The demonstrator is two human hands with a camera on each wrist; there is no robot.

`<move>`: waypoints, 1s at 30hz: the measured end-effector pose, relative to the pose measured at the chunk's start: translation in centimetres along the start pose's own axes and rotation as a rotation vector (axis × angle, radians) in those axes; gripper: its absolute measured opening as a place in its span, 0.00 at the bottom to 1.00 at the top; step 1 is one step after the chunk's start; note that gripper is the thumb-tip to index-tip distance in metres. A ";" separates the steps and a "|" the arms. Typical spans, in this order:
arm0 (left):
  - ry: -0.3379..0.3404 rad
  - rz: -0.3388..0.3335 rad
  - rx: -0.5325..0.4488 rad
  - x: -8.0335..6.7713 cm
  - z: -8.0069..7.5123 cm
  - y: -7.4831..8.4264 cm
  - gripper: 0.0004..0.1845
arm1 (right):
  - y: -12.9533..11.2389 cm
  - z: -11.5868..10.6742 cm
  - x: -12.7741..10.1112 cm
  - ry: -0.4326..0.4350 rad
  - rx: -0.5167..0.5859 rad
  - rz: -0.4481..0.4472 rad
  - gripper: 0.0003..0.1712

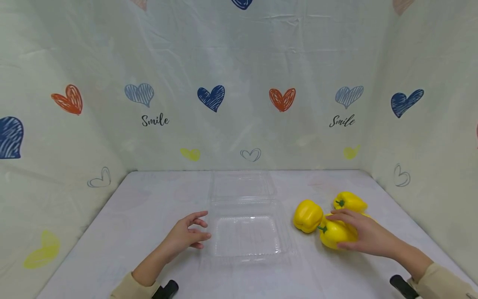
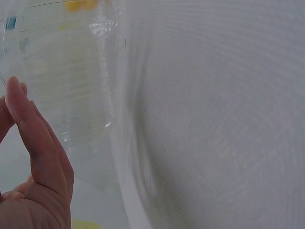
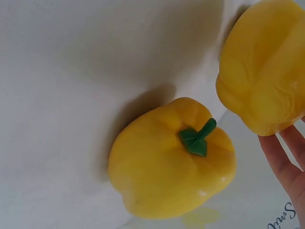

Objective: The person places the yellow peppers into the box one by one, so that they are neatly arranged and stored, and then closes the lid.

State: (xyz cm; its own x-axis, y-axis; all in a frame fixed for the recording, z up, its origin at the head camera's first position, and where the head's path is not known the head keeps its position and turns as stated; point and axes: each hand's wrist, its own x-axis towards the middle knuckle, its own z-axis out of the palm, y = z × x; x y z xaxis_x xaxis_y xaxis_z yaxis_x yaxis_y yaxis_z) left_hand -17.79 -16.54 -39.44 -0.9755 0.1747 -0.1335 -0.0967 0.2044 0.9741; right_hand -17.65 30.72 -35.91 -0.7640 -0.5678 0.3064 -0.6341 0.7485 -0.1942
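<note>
Around the front yellow bell pepper (image 1: 333, 237) lie the fingers and thumb of my right hand (image 1: 367, 234), which grips it from the right. In the right wrist view its fingers touch the edge of a pepper (image 3: 262, 67), while a second pepper (image 3: 167, 167) with a green stem lies apart from them. My left hand (image 1: 183, 236) hovers at the left side of a clear plastic clamshell container (image 1: 246, 259), fingers loosely bent and holding nothing. Whether its fingertips touch the rim I cannot tell. The container lies unfolded, its lid (image 1: 240, 185) toward the back.
One yellow pepper (image 1: 308, 216) stands between the container and the right hand, another (image 1: 350, 201) behind that hand. A sliver of yellow shows past the knuckles. White cloth covers the table (image 1: 149, 199), and a heart-patterned curtain (image 1: 242, 62) encloses the back and sides.
</note>
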 end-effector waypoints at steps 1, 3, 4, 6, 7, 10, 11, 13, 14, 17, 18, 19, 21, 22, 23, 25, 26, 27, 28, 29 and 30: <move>-0.001 0.001 0.000 0.0 0.0 0.0 0.37 | -0.1 -0.1 0.1 0.000 0.002 -0.003 0.36; -0.006 0.005 -0.003 0.0 0.0 0.0 0.37 | -0.3 -0.4 0.3 -0.003 0.000 -0.004 0.36; -0.009 0.007 -0.005 0.0 0.0 0.0 0.37 | -0.4 -0.5 0.4 -0.003 0.000 -0.006 0.36; -0.011 0.006 -0.009 0.0 0.0 0.1 0.37 | -0.6 -0.8 0.6 -0.013 0.010 0.002 0.36; -0.011 0.006 -0.011 0.0 0.0 0.1 0.37 | -0.7 -0.9 0.7 -0.017 0.015 0.004 0.35; -0.004 -0.003 -0.012 0.0 0.0 0.1 0.37 | -0.9 -1.2 1.1 -0.014 0.014 -0.003 0.36; -0.002 -0.007 -0.012 -0.1 0.1 0.1 0.37 | -1.0 -1.3 1.2 -0.015 0.016 -0.004 0.36; -0.003 -0.007 -0.013 -0.1 0.0 0.2 0.37 | -1.3 -1.4 1.4 -0.008 0.009 -0.016 0.36; -0.004 -0.007 -0.014 -0.1 0.0 0.2 0.37 | -1.4 -1.5 1.6 -0.007 0.007 -0.017 0.36; -0.007 -0.007 -0.016 -0.1 0.0 0.2 0.36 | -1.7 -1.6 1.9 -0.011 0.015 -0.012 0.36; -0.008 -0.007 -0.017 -0.1 0.0 0.2 0.36 | -1.8 -1.7 2.0 -0.016 0.018 -0.008 0.36; -0.009 -0.008 -0.018 -0.1 0.0 0.2 0.36 | -1.9 -1.7 2.1 -0.015 0.020 -0.009 0.36; -0.008 -0.009 -0.017 -0.1 0.0 0.3 0.36 | -2.0 -1.7 2.3 -0.007 0.012 -0.021 0.36; -0.007 -0.010 -0.016 -0.1 0.0 0.2 0.36 | -2.0 -1.8 2.4 -0.002 0.005 -0.028 0.36; -0.005 -0.011 -0.014 -0.1 0.0 0.2 0.36 | -2.1 -1.8 2.5 0.004 -0.003 -0.037 0.36; -0.002 -0.011 -0.011 -0.1 0.0 0.2 0.36 | -2.2 -1.8 2.8 0.011 -0.016 -0.052 0.37; 0.000 -0.012 -0.009 0.0 0.0 0.2 0.36 | -2.3 -1.8 2.9 0.011 -0.015 -0.055 0.37; 0.002 -0.012 -0.008 0.0 0.0 0.2 0.36 | -2.4 -1.8 3.0 0.007 -0.010 -0.053 0.36; 0.002 -0.012 -0.007 0.0 0.1 0.2 0.36 | -2.5 -1.9 3.2 -0.003 -0.001 -0.049 0.36; 0.002 -0.013 -0.008 0.0 0.1 0.2 0.36 | -2.6 -1.9 3.3 -0.012 0.007 -0.045 0.36; 0.003 -0.014 -0.007 0.0 0.1 0.2 0.36 | -2.7 -1.9 3.4 -0.021 0.016 -0.041 0.35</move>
State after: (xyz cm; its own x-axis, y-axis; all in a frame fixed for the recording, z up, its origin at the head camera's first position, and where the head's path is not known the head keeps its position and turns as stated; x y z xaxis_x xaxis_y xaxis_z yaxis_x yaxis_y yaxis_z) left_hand -17.84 -16.40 -39.28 -0.9746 0.1693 -0.1468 -0.1119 0.1998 0.9734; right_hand -18.36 27.43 -32.56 -0.7398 -0.6047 0.2950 -0.6664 0.7190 -0.1974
